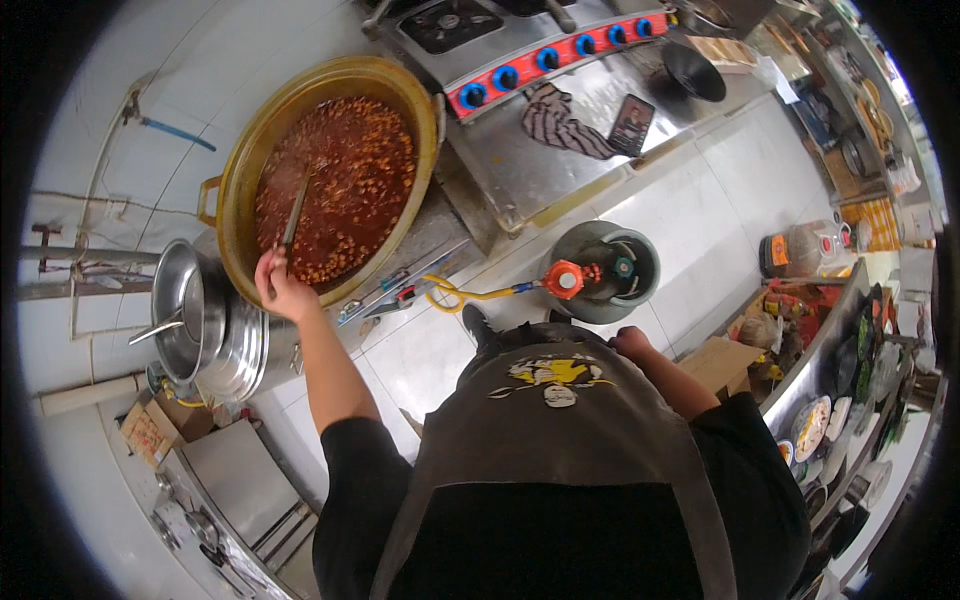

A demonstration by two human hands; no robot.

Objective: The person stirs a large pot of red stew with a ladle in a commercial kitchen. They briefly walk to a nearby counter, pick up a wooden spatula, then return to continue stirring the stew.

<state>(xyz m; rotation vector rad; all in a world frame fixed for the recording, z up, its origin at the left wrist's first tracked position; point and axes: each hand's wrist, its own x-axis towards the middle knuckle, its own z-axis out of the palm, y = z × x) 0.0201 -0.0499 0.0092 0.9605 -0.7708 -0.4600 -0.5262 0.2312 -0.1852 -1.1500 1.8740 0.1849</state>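
Observation:
My left hand (285, 289) grips the end of a long metal handle (298, 202), over the near rim of a large brass-coloured pot (232, 161). The utensil's far end is sunk in a dark red, oily sauce (300, 161) with many small tan pieces floating in it, so its head is hidden. Faint steam hangs over the left part of the sauce. My right hand (632, 343) is low at my side, against the edge of my dark apron (555, 435). Its fingers are curled and partly hidden, so what they do cannot be made out.
A gas cylinder (649, 262) with an orange regulator (564, 280) and yellow hose (487, 294) stands before my feet. Behind it are a steel counter with a striped cloth (562, 124) and phone (631, 124), and a stove (517, 45). Steel basins (180, 300) sit left of the pot.

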